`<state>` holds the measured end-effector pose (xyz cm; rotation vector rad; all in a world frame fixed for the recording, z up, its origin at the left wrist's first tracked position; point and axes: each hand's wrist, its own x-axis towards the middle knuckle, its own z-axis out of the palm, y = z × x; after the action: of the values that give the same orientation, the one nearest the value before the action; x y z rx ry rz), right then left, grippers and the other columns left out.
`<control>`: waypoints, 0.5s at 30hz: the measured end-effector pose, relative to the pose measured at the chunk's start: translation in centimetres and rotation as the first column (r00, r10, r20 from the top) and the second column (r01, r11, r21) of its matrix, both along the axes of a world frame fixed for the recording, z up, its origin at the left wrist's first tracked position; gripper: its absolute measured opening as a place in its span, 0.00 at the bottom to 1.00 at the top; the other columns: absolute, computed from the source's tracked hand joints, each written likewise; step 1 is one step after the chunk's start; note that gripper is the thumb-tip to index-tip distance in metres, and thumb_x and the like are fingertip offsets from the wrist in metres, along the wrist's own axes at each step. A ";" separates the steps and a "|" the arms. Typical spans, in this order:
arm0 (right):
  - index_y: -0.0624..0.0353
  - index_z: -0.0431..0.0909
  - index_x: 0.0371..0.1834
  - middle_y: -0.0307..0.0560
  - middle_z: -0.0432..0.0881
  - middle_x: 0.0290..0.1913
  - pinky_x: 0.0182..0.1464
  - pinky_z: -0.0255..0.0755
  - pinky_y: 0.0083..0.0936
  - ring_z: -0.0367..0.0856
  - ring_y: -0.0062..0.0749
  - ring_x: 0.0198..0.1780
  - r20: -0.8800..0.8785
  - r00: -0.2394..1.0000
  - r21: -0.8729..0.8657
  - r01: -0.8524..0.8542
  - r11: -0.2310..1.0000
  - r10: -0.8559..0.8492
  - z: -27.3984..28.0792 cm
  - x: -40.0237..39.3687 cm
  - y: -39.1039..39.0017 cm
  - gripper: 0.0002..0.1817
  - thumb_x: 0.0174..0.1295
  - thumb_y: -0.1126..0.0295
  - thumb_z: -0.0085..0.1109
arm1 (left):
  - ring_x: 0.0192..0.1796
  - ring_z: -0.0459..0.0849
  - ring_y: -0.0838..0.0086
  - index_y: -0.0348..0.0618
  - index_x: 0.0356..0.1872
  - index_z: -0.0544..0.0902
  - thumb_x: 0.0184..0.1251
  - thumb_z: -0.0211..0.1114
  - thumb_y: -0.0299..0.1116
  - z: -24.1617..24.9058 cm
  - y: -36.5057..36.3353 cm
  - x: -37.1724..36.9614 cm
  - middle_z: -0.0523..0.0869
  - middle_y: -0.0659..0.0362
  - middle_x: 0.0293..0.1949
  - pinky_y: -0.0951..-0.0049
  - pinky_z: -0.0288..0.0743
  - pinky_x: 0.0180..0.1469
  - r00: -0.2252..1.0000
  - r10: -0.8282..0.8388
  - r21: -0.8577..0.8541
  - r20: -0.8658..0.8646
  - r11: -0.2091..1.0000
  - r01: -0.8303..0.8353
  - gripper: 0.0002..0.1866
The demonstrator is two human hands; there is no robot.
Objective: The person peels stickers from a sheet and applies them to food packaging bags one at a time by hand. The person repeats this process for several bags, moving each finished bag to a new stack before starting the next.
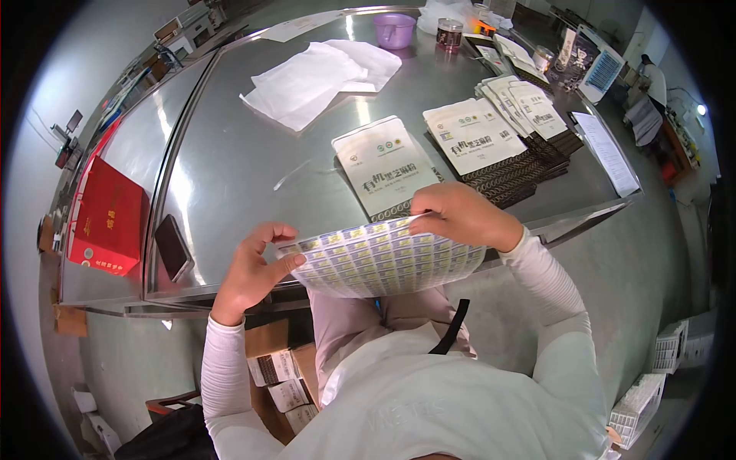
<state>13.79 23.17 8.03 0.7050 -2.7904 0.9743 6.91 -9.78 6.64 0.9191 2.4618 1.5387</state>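
A sheet of small printed stickers (376,261) in yellow and blue rows spans both hands, sagging over my lap at the table's near edge. My left hand (257,268) pinches its left corner between thumb and fingers. Along the top edge further right, my right hand (464,218) closes thumb and fingertips on the sheet. Just beyond it lies a flat printed pouch (383,169) with a cream front and dark patterned bottom. Overlapping stacks of matching pouches (475,142) spread to the right of that one.
On the steel table (253,184) are white paper sheets (307,84), a purple cup (395,32), a lidded jar (449,34), a phone (174,247), a red bag (110,218) and a written paper (606,153). An open carton (264,337) of pouches stands below. Another person (652,80) is far right.
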 end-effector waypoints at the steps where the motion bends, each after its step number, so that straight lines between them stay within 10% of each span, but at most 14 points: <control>1: 0.60 0.76 0.31 0.49 0.76 0.26 0.33 0.67 0.34 0.76 0.44 0.29 -0.003 1.000 0.013 -0.012 1.000 0.012 0.2 0.0 -0.3 0.11 0.58 0.65 0.65 | 0.35 0.78 0.75 0.38 0.37 0.82 0.59 0.72 0.30 0.6 0.8 0.3 0.82 0.61 0.29 0.72 0.71 0.39 0.993 -0.022 -0.035 -0.117 0.999 0.017 0.10; 3: 0.60 0.76 0.30 0.49 0.77 0.26 0.32 0.67 0.35 0.77 0.46 0.29 -0.007 0.999 0.035 -0.043 0.998 0.044 0.4 -0.1 -1.2 0.11 0.58 0.64 0.65 | 0.35 0.79 0.71 0.38 0.37 0.82 0.57 0.73 0.31 1.7 2.2 0.7 0.82 0.59 0.28 0.69 0.72 0.39 0.938 -0.067 -0.113 -0.340 0.993 0.030 0.11; 9: 0.58 0.76 0.30 0.49 0.80 0.27 0.35 0.69 0.39 0.79 0.48 0.31 0.021 0.999 0.094 -0.036 0.995 0.034 0.5 0.0 -1.0 0.13 0.61 0.59 0.62 | 0.27 0.78 0.73 0.36 0.32 0.82 0.59 0.71 0.30 2.5 3.6 0.5 0.81 0.55 0.25 0.71 0.71 0.32 0.983 -0.164 -0.280 0.086 0.943 0.181 0.08; 15: 0.60 0.75 0.32 0.49 0.77 0.27 0.34 0.68 0.37 0.78 0.47 0.31 0.049 0.998 0.088 -0.030 0.996 0.026 0.2 0.0 -0.2 0.10 0.61 0.65 0.62 | 0.23 0.76 0.75 0.35 0.30 0.82 0.61 0.69 0.28 2.1 4.1 0.2 0.82 0.55 0.23 0.73 0.70 0.28 0.983 -0.174 -0.244 0.055 0.953 0.183 0.07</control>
<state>13.82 22.94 8.26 0.7433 -2.8884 0.8882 7.12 -5.72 8.71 1.0273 2.4000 1.1485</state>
